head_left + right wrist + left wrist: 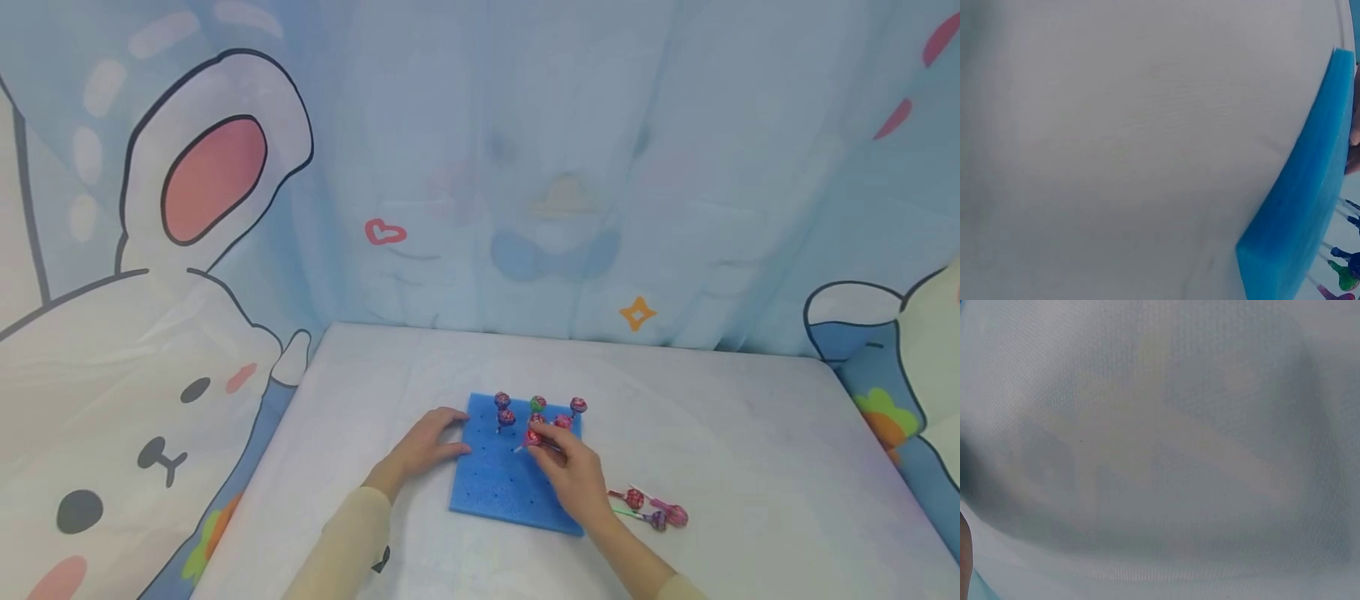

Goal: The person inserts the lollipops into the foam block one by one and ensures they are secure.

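A blue foam board (487,483) with small holes lies on the table, and several wrapped lollipops stand in its far part, such as a purple one (502,400) and a green-and-red one (537,403). My left hand (427,442) rests against the board's left edge, thumb and fingers spread. Over the board, my right hand (576,477) pinches a red-wrapped lollipop (532,437) between thumb and fingers. Its white stick slants down to the left, close to a hole; whether it is inside cannot be seen. The right wrist view catches the board's side (1297,194) and several upright lollipops.
Several loose lollipops (677,515) lie on the white tablecloth (765,450) to the right of the board, beside my right forearm. A blue cartoon-printed curtain (570,167) hangs behind the table. Pale cloth fills most of the left wrist view.
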### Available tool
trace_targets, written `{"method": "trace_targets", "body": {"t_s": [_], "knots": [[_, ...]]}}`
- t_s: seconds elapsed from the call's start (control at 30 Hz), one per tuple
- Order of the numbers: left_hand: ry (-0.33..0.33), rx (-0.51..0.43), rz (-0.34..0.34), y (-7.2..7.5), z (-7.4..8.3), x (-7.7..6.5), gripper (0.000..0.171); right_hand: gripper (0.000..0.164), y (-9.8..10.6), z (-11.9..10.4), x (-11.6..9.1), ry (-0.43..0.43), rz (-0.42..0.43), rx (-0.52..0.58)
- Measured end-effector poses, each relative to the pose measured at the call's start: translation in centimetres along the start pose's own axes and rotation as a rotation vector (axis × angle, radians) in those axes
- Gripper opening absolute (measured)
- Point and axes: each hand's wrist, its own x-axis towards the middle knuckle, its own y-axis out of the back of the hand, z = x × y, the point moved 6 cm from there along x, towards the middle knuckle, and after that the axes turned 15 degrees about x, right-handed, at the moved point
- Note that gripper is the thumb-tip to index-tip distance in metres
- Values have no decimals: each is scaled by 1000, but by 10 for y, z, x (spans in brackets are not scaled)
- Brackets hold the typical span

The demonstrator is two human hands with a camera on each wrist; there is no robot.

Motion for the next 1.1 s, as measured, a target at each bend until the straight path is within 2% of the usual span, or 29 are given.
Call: {"method": "trace_targets", "body": {"t_s": [0.33, 0.53, 0.7, 0.9, 1.1], "knots": [[-1, -1, 4, 0, 0, 1, 55, 34, -8, 5, 5, -5, 3, -61], [-19, 11, 14, 0, 0, 1, 54, 31, -12, 7, 6, 1, -13, -50], [-18, 6, 17, 2, 1, 0, 53, 31, -17, 10, 7, -24, -26, -45], [-3, 7, 7, 2, 2, 0, 54, 33, -23, 14, 9, -55, -31, -93], [-1, 16, 8, 0, 1, 1, 53, 31, -26, 10, 10, -26, -20, -108]]}}
